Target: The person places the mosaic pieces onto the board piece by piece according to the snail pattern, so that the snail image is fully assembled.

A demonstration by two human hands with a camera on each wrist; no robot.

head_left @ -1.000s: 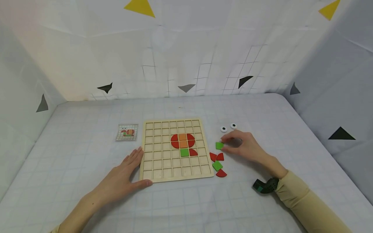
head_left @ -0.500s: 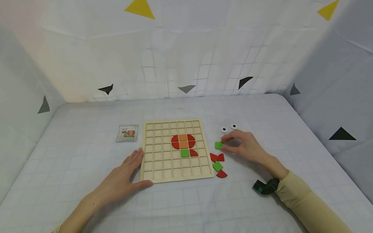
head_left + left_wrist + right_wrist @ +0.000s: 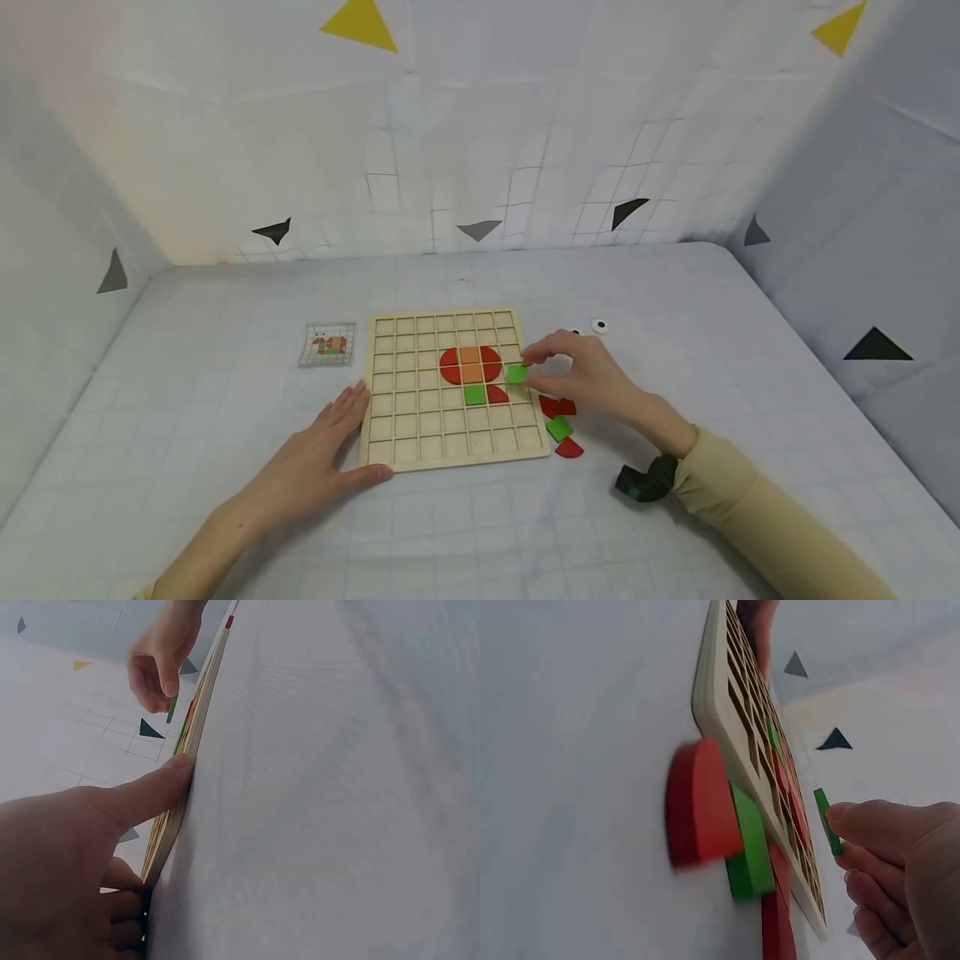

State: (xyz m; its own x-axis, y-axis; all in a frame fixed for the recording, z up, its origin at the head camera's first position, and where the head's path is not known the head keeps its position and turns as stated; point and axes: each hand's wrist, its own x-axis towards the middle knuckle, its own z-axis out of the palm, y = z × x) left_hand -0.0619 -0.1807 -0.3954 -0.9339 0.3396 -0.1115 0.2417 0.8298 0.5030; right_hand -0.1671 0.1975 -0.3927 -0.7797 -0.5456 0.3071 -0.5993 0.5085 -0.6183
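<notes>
Between thumb and fingertips my right hand (image 3: 581,371) pinches a green square tile (image 3: 517,373). It is held up over the right side of the wooden grid board (image 3: 420,425), and the right wrist view shows the tile (image 3: 827,821) apart from the board's surface. Set in the board are two orange squares (image 3: 470,364) flanked by red rounded pieces (image 3: 450,365), with a green square (image 3: 475,394) and a red quarter-circle (image 3: 497,393) below them. My left hand (image 3: 315,454) rests at the board's near left corner, thumb (image 3: 161,791) against the front edge and fingers along the left side.
Right of the board lie loose red pieces (image 3: 569,447) and another green square (image 3: 558,429). Two white eye discs (image 3: 600,326) are farther back, one partly hidden by my right hand. A small picture card (image 3: 327,344) lies left of the board.
My right hand has lifted the green square tile off the table and carried it left, over the board's right side. The left hand stays at the board's corner.
</notes>
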